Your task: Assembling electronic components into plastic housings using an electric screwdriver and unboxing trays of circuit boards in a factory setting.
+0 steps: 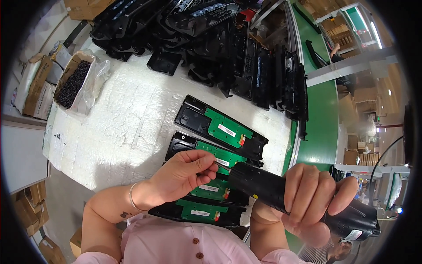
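My right hand point(310, 198) is wrapped round a black electric screwdriver point(259, 185), held level with its bit pointing left. At the bit's end, my left hand point(189, 171) pinches with thumb and forefinger; a screw between them is too small to make out. Both hands hover over a row of black plastic housings, each with a green circuit board in it. The farthest housing point(193, 116) shows its whole green board point(224, 127) with a white label and a red connector. A second housing point(178, 143) lies partly under my hands, and the nearest board point(198, 211) lies close to my body.
A bag-lined box of small dark screws point(74, 83) stands at the left of the white foam-covered table point(127, 114). Black plastic housings point(211, 48) are heaped along the far side. Beyond the right edge runs a green conveyor belt point(314, 119). Another person's arm point(336, 48) shows far right.
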`<state>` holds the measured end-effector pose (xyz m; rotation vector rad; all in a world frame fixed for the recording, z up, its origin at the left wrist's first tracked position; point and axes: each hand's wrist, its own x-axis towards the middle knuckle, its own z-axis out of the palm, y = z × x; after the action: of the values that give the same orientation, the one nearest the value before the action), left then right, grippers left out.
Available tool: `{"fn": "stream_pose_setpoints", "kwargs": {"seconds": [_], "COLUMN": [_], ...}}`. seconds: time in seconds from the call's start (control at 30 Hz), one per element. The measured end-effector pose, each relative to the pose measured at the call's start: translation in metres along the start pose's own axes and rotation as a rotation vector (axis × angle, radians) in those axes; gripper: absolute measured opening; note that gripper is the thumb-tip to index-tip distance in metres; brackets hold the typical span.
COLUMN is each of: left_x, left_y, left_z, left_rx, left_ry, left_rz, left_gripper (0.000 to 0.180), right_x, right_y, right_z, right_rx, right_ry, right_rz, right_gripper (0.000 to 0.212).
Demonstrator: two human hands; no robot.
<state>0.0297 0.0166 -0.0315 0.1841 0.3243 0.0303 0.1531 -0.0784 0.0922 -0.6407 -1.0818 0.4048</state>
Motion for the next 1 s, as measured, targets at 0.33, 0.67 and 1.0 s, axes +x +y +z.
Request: {"fn": "stream_pose_setpoints", "kwargs": {"seconds": [0.33,0.67,1.0], "left_x": [0.003,0.004,0.002], "left_y": [0.0,-0.005,-0.001], "left_z": [0.003,0.007,0.007], "left_rx": [0.094,0.049,0.215], "left_ry": [-0.028,-0.013,-0.072], "left_rz": [0.0,-0.145,-0.085], "left_gripper": [0.014,0.04,0.019], "right_x": [-0.004,0.003,0.003], "right_y": [0.003,0.037,0.049], "right_z": [-0.002,-0.052,-0.084], "right_rx": [0.052,-0.323,-0.379], "right_ry": [0.037,0.271,0.368], "right_rz": [0.001,0.126,0.208], "right_gripper": [0.038,0.021,0.02]}}
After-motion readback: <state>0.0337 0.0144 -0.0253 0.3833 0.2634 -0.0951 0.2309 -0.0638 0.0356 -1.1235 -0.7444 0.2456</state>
